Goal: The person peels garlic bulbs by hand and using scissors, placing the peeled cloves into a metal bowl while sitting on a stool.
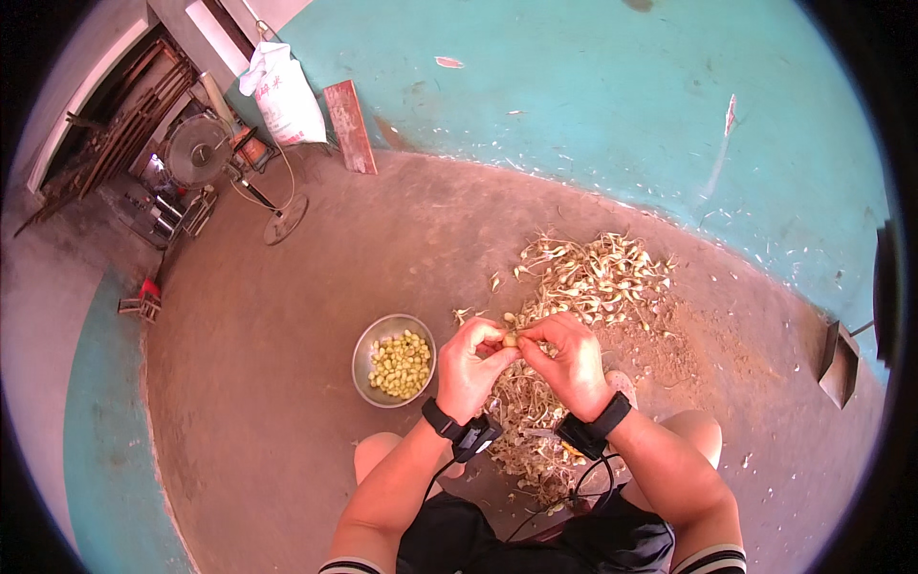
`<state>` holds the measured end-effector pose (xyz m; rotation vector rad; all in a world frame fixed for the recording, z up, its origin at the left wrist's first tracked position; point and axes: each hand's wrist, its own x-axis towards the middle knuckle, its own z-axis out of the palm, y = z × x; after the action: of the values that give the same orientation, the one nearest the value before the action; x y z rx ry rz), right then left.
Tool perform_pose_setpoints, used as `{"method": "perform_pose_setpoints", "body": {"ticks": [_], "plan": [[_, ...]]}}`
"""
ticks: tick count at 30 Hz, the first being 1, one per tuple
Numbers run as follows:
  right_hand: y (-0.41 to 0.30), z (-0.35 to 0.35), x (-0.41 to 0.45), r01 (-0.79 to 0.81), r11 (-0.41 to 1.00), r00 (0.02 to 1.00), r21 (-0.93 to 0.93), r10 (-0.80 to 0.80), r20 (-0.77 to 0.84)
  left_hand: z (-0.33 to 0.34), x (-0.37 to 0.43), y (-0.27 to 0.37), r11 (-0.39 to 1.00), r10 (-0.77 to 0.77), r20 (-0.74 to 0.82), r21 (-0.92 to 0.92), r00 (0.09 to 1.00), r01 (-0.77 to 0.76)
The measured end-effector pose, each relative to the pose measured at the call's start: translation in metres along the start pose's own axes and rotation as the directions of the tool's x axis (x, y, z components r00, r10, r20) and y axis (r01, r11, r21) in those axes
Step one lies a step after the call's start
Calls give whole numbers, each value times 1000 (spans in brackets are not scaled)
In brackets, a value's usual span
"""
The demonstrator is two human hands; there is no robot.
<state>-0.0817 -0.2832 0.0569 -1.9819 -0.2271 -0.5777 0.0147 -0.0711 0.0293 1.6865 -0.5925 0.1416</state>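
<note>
Between the fingertips of my left hand [470, 362] and my right hand [570, 359] is a small pale bulb [510, 340], apparently garlic. Both thumbs and forefingers pinch it. Beyond my hands a heap of small bulbs with dry stalks [606, 276] lies on the floor. Beneath my wrists spreads a pile of dry skins and stalks [527, 402], partly hidden by my hands. To the left of my left hand stands a round metal bowl [361, 380] with many peeled yellowish cloves [400, 362] in it.
A pedestal fan [201, 151] stands at the far left. Near it a white woven sack [287, 100] and a reddish board [350, 125] lean by the turquoise wall [574, 79]. A metal dustpan [838, 364] is at the right. Cables hang from my wrist devices [477, 436].
</note>
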Motion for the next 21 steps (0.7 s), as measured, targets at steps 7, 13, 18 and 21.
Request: {"method": "perform_pose_setpoints", "body": {"ticks": [7,13,18,21], "plan": [[3,2,-1,16,999,999,-33,-17,-28,2,-1,2,998,-39,35,-48,999,41],[9,4,1,26,1000,999,-15,-27,-21,3,0,0,996,-48,7,-78,999,49],[9,4,-1,-153,983,988,104,148,55,1,2,-1,998,-27,-7,-56,1000,27],[9,4,-2,-199,972,979,125,192,66,1,2,6,999,2,-9,45,1000,-1]]}}
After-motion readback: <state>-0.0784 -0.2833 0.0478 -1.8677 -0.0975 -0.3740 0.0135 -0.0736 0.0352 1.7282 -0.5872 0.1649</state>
